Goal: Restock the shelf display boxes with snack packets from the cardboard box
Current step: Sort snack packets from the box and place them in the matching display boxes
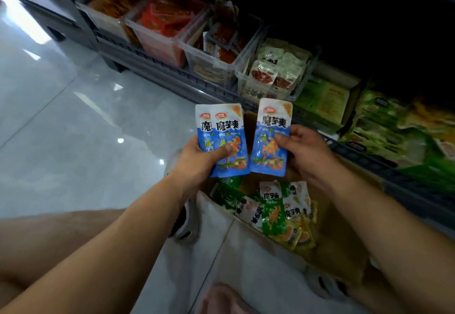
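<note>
So, starting over on the left: the clear tubs (157,40) are sitting on the shelf beyond the cardboard box (339,252), packed with red and orange snacks. Just above the box's left edge, the left hand (197,158) is gripping two blue packets (229,141), fanned and overlapping, with the thumb pressing across the front one. Right beside them, also above the box, the right hand (302,151) is pinching a single blue packet (270,139) by its side, thumb on the front. Down inside the box, a heap of green and yellow packets (275,212) is lying loose. Beyond the box to the right, a green display box (325,102) is standing open on the shelf.

Where I'm guessing this is going wrong: that fanned pair is looking slippery, so the back packet could be sliding out on the reach and landing on the floor left of the box. Also I'm not spotting any blue stock beyond the box, so these could be ending up in the wrong flavour's spot.
</note>
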`<act>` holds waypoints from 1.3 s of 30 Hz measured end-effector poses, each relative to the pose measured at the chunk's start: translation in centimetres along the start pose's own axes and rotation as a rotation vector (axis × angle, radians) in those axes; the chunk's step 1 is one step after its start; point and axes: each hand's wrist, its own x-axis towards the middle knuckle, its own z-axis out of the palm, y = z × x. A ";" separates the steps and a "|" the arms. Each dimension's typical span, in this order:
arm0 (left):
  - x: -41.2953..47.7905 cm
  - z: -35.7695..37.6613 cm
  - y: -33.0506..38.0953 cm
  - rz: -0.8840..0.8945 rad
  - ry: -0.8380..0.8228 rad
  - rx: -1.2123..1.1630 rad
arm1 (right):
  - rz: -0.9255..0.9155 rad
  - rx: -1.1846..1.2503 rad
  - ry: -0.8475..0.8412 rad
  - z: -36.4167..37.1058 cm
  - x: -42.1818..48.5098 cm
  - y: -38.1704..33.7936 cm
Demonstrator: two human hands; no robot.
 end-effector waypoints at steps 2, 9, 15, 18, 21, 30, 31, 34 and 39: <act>-0.7 1.2 -0.3 -0.006 -0.061 -0.017 | 0.015 -0.021 -0.047 0.6 -1.3 -0.9; -2.7 4.4 0.3 -0.073 -0.228 -0.044 | 0.015 -0.177 0.051 0.5 -4.1 -1.7; -4.7 8.0 2.6 -0.049 -0.240 -0.009 | -0.102 -0.359 0.115 -1.4 -7.1 -5.3; -6.3 10.4 3.9 -0.016 -0.293 0.030 | -0.157 -0.335 0.064 -3.2 -9.6 -6.8; -8.0 13.1 5.8 0.001 -0.340 0.079 | -0.194 -0.248 0.080 -5.1 -12.3 -8.5; -12.4 21.1 11.9 0.258 -0.365 0.301 | -0.301 -0.280 0.155 -10.8 -17.8 -14.6; -12.9 21.9 12.4 0.274 -0.384 0.302 | -0.307 -0.293 0.168 -11.3 -18.3 -15.3; -13.6 24.5 13.7 0.306 -0.452 0.333 | -0.345 -0.323 0.223 -13.2 -19.6 -17.1; -14.9 29.7 16.2 0.445 -0.507 0.373 | -0.495 -0.385 0.373 -16.8 -20.5 -20.5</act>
